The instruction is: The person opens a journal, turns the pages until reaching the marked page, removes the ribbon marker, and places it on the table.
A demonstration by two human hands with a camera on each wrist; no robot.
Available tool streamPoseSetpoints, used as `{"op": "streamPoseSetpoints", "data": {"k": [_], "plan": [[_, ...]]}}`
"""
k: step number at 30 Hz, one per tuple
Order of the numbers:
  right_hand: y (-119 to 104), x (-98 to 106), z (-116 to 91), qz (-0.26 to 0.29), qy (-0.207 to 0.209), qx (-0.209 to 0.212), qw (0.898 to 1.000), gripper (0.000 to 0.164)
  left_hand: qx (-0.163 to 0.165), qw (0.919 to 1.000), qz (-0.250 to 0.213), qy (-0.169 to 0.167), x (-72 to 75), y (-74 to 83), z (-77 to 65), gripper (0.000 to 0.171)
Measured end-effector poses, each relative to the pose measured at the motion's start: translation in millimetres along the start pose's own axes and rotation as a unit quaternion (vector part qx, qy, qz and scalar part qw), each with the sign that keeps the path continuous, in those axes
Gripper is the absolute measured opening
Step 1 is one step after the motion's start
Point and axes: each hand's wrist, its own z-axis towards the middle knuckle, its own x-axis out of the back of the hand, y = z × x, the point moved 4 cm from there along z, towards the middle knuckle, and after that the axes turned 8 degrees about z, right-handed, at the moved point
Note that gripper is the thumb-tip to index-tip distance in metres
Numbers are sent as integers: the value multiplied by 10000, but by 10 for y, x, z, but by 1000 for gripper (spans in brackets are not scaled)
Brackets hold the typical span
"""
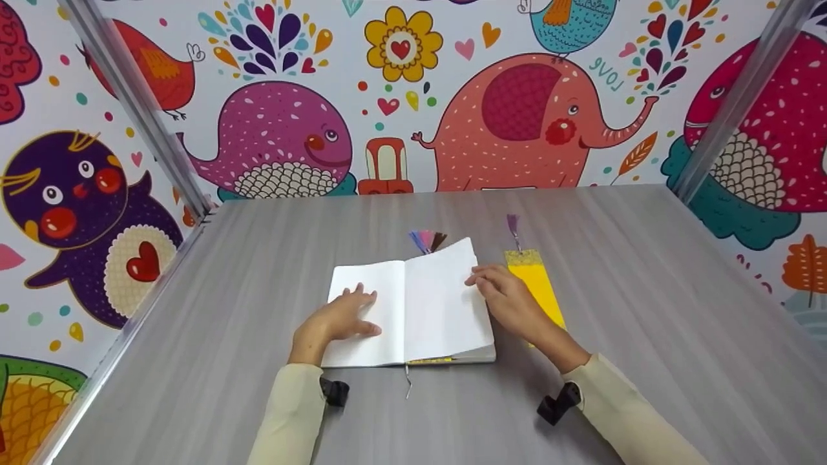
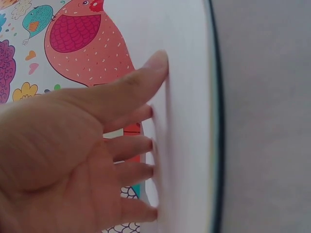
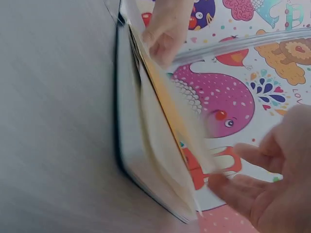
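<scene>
An open notebook (image 1: 352, 278) with blank white pages lies on the table. My left hand (image 1: 339, 314) rests on its left page, fingertips and thumb spread, as the left wrist view also shows. The right-hand page (image 1: 446, 303) is raised, its outer edge off the stack below. At that edge, my right hand (image 1: 513, 300) touches the page with its fingers; thumb and fingers stand apart in the right wrist view. Blue, pink and brown tassels (image 1: 428, 241) stick out past the notebook's top. A yellow strip (image 1: 431, 361) shows beneath the raised page.
To the right of the notebook, partly behind my right forearm, lies a yellow bookmark (image 1: 536, 284) with a purple tassel (image 1: 513, 226). A thin ribbon (image 1: 408, 382) hangs from the notebook's lower edge onto the grey table (image 1: 258, 252). Printed walls (image 1: 394, 97) enclose the table.
</scene>
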Motion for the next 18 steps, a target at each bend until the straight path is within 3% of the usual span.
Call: {"op": "streamPoseSetpoints", "data": {"k": [3,9,14,18], "plan": [[41,-1,7,307,282,-512,9978,24,-40,10000,14,12,10,1,8,75],[139,-8,39,1141,274,-1386,9834,49,-37,10000,54,4,22,-3,13,75],[209,-30,47,2245,83,-1932,9551,53,-39,10000,71,-1,11,-1,15,75],[229,-50,43,2829,-37,-2164,9344,58,-32,10000,19,-13,-4,-11,2,75]]}}
